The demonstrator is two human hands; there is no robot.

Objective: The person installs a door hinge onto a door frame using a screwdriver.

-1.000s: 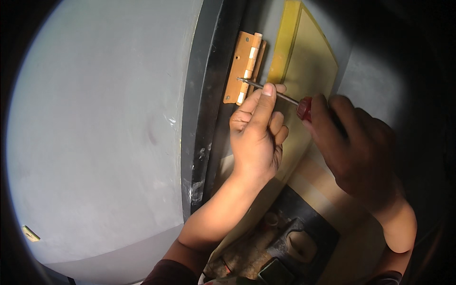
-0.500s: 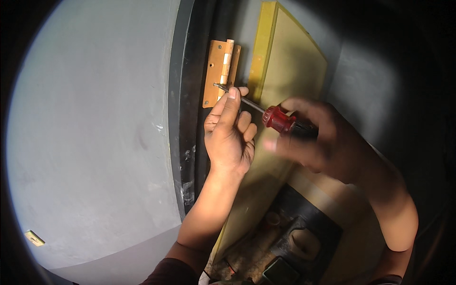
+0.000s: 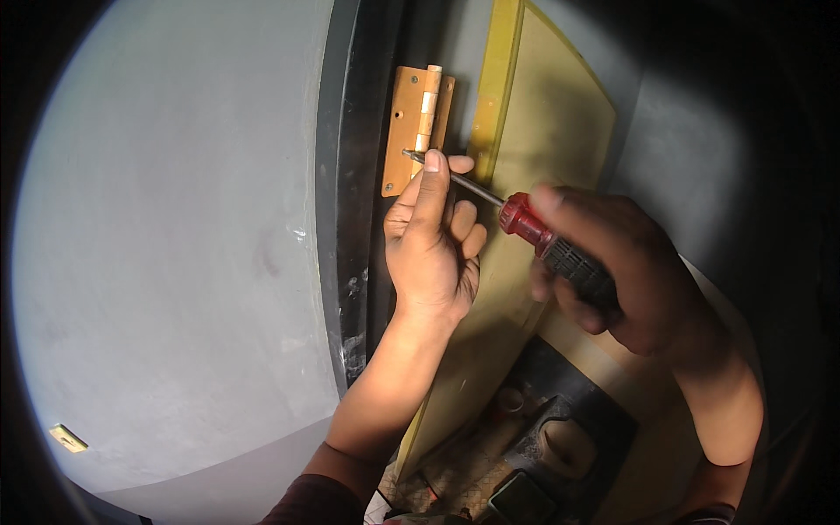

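A brass-coloured hinge [image 3: 405, 114] is mounted on the dark door frame [image 3: 354, 219], with screws in several of its holes. My left hand [image 3: 433, 232] pinches the shaft of a screwdriver near its tip, just below the hinge's knuckles. The tip meets a screw in the hinge leaf's lower middle hole. My right hand [image 3: 626, 271] is wrapped round the red and black handle of the screwdriver [image 3: 527, 219], which slants down to the right. Motion blurs some fingers of the right hand.
A yellow-edged door panel [image 3: 560, 114] stands behind the hinge. To the left is a wide grey panel [image 3: 175, 245] with a small brass plate [image 3: 68, 438] low on it. Down on the floor are a dark object with a round opening [image 3: 564, 448] and a dark tray-like thing [image 3: 521, 499].
The right hand's fingers have shifted round the handle, baring more of its black part. The hinge and left hand appear slightly further right; the tip stays at the same hole.
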